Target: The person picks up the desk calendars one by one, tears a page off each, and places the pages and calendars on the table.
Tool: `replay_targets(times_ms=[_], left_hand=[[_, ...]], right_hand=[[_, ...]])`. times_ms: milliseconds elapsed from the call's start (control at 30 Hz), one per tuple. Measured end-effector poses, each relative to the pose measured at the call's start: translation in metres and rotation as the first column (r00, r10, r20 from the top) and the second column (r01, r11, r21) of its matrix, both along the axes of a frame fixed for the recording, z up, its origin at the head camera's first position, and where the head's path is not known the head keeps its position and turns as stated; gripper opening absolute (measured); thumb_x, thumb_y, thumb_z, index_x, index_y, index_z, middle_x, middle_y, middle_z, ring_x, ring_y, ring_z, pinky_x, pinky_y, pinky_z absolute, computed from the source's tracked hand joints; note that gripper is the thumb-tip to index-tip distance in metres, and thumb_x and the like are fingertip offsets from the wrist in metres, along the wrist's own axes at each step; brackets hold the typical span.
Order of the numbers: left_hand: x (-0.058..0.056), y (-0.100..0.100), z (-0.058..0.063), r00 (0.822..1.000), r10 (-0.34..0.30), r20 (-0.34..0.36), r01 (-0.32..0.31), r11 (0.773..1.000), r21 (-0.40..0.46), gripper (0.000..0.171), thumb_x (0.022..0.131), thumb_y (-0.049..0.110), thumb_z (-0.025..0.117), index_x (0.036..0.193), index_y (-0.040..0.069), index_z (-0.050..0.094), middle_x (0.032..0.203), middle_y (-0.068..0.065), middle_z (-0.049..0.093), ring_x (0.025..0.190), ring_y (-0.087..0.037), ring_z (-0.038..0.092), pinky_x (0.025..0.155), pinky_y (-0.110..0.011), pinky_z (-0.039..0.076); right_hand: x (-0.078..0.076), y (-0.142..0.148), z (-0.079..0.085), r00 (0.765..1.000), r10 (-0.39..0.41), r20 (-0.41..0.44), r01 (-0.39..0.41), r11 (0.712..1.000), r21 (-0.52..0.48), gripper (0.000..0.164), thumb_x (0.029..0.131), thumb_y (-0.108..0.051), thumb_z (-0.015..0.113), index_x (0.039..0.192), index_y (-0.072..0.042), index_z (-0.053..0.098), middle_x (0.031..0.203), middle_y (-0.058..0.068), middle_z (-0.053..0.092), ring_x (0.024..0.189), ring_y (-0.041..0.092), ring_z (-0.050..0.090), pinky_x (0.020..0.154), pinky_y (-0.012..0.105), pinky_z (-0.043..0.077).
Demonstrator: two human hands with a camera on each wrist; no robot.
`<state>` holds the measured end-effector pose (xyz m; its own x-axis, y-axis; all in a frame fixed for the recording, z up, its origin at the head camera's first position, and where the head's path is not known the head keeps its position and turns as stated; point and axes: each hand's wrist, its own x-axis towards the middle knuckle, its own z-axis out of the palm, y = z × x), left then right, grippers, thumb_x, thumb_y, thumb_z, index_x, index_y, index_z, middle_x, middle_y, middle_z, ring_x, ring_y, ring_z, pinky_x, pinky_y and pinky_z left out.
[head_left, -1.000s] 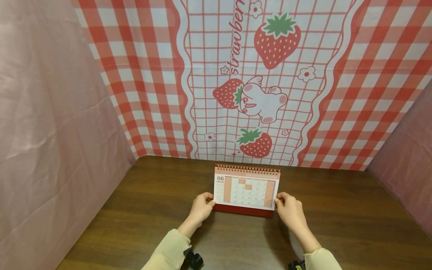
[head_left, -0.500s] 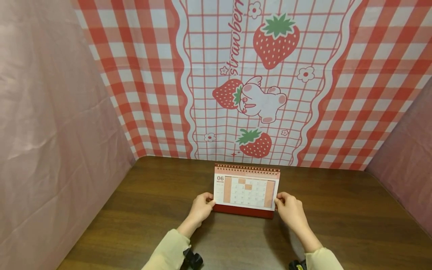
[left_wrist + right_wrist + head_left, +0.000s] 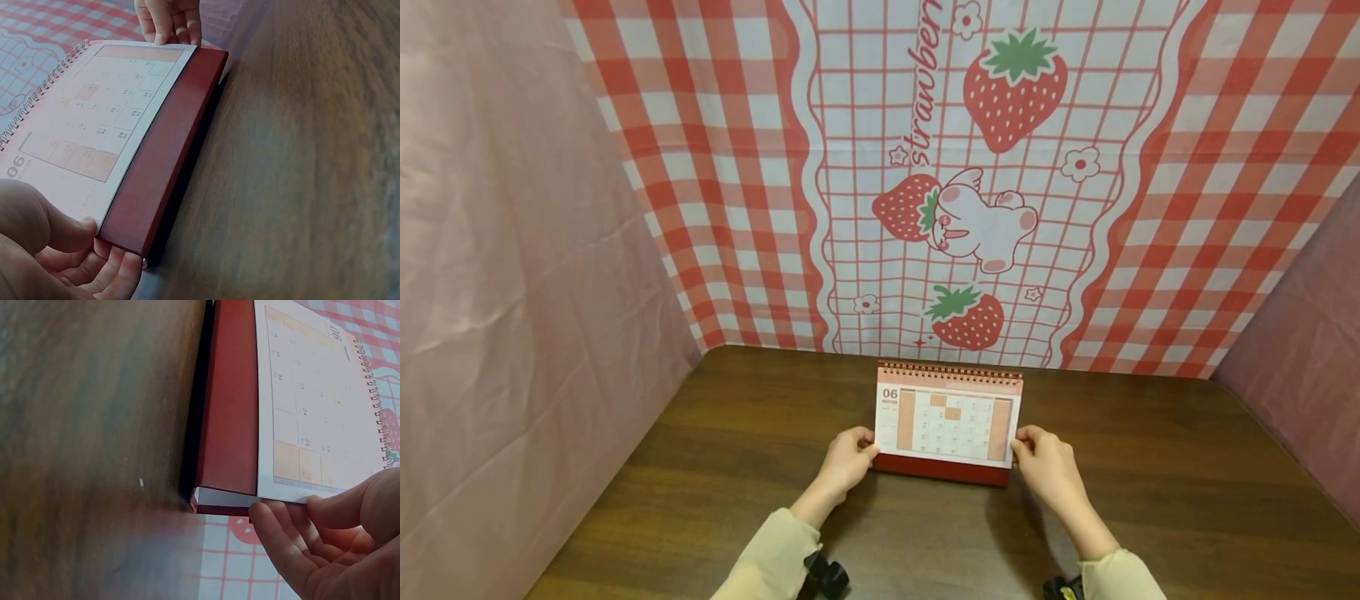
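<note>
From the head camera, a desk calendar (image 3: 948, 422) stands on the wooden table (image 3: 1150, 500), just in front of the strawberry cloth (image 3: 970, 183). The left hand (image 3: 847, 460) and right hand (image 3: 1047, 467) pinch its two lower corners.

Left wrist camera: curled fingers (image 3: 106, 275) hold the red base (image 3: 165, 156).

Right wrist camera: fingers (image 3: 281, 544) pinch the page corner — the pages look light and bendy, so the stiff base is the best place to hold.

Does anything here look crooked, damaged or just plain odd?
Nothing stands out. The desk calendar stands upright and square on the wooden table, its page showing 06. The left hand and right hand hold its lower corners evenly. No tears, spills or clutter show.
</note>
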<state>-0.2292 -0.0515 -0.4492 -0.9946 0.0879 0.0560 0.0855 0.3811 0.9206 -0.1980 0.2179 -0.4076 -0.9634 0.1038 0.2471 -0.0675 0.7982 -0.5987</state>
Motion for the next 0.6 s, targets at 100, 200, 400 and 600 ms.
replay_targets(times_ms=[100, 200, 400, 600], left_hand=[[-0.0007, -0.0003, -0.0009, 1.0, -0.009, -0.005, 0.009, 1.0, 0.007, 0.014, 0.083, 0.0, 0.055, 0.094, -0.008, 0.058, 0.076, -0.009, 0.058, 0.062, -0.012, 0.051, 0.056, -0.024, 0.042], [-0.0012, -0.0008, -0.0018, 1.0, -0.016, -0.008, 0.016, 1.0, 0.013, 0.015, 0.083, 0.001, 0.055, 0.094, -0.008, 0.058, 0.075, -0.009, 0.058, 0.061, -0.012, 0.051, 0.056, -0.024, 0.042], [-0.0009, -0.0021, -0.0005, 1.0, -0.026, -0.01, 0.026, 1.0, 0.017, 0.015, 0.083, 0.0, 0.054, 0.095, -0.009, 0.057, 0.074, -0.009, 0.057, 0.059, -0.012, 0.05, 0.055, -0.025, 0.042], [-0.0003, -0.0026, 0.0013, 1.0, -0.031, -0.002, 0.031, 0.999, 0.018, 0.015, 0.083, 0.0, 0.055, 0.095, -0.009, 0.057, 0.073, -0.008, 0.057, 0.059, -0.012, 0.05, 0.055, -0.025, 0.042]], right_hand=[[0.0001, 0.0002, 0.0006, 1.0, 0.0, -0.001, 0.0, 1.0, 0.004, 0.013, 0.085, -0.008, 0.057, 0.089, 0.002, 0.063, 0.067, 0.005, 0.063, 0.059, 0.011, 0.054, 0.058, 0.029, 0.042], [0.0003, 0.0002, 0.001, 1.0, 0.002, 0.006, -0.002, 1.0, 0.003, 0.013, 0.085, -0.008, 0.057, 0.09, 0.002, 0.063, 0.067, 0.004, 0.063, 0.06, 0.011, 0.056, 0.059, 0.029, 0.043], [0.0003, 0.0004, 0.0022, 1.0, 0.004, 0.02, -0.004, 1.0, -0.005, 0.015, 0.086, -0.009, 0.057, 0.091, 0.003, 0.063, 0.069, 0.005, 0.064, 0.06, 0.01, 0.057, 0.06, 0.029, 0.045], [0.0004, 0.0006, 0.0036, 1.0, 0.004, 0.022, -0.003, 1.0, -0.018, 0.015, 0.086, -0.009, 0.057, 0.092, 0.004, 0.063, 0.071, 0.008, 0.064, 0.059, 0.01, 0.058, 0.059, 0.028, 0.046]])
